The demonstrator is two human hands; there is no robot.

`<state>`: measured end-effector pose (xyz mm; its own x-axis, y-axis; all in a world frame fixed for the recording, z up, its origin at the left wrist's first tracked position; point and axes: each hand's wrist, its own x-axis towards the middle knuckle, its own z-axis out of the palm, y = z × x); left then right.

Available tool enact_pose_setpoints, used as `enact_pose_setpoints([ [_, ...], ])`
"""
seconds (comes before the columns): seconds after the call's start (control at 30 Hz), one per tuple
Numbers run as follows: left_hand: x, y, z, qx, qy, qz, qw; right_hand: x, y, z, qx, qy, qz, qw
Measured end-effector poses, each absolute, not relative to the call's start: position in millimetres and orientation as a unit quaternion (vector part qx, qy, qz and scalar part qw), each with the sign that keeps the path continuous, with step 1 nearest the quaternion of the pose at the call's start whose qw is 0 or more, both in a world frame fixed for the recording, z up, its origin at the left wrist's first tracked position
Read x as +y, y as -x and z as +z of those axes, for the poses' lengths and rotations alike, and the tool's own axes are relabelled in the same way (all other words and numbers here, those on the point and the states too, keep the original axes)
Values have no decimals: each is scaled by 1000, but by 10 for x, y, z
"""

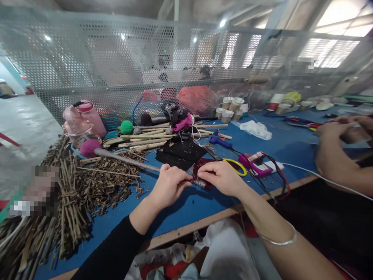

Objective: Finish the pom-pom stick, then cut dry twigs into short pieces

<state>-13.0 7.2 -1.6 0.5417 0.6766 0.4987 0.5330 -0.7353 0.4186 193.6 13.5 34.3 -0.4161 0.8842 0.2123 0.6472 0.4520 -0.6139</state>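
My left hand (171, 183) is closed round a long stick wrapped in grey (129, 159), near its right-hand end. A fuzzy pink ball (90, 148) caps the stick's far left end. My right hand (224, 178) pinches dark red cloth (200, 164) at the right-hand end, where silvery winding also shows between the hands. Whether the right fingertips also hold a thread is too small to tell. Just behind the hands lies a black cloth (180, 153). Scissors with yellow handles (239, 167) lie beside my right wrist, and a blue glue gun (220, 140) rests farther back.
Dried stalks and brown leaf bits (96, 184) cover the table's left side. Behind are pale sticks (140, 140), a green ball (126, 127), pink bottles (91, 118) and paper cups (233, 107). A purple power strip (259, 167) trails cables at right, near another person's arm (338, 161).
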Motion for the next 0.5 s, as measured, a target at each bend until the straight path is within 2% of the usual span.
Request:
enact_pose_setpoints([
  [0.1, 65, 128, -2, 350, -862, 355, 95, 201, -1919, 172, -769, 469, 337, 276],
  [0.2, 76, 116, -17, 362, -853, 367, 83, 43, -1780, -65, -737, 466, 368, 322],
  [0.27, 95, 101, -49, 373, -850, 365, 78, -166, -1641, -198, -717, 505, 322, 356],
  [0.33, 117, 85, -89, 380, -851, 355, 78, -376, -1525, -244, -731, 540, 226, 352],
  [0.43, 133, 69, -129, 379, -859, 334, 84, -527, -1493, -91, -797, 528, 78, 282],
  [0.5, 124, 71, -127, 377, -863, 325, 89, -464, -1583, 107, -822, 511, 21, 250],
])
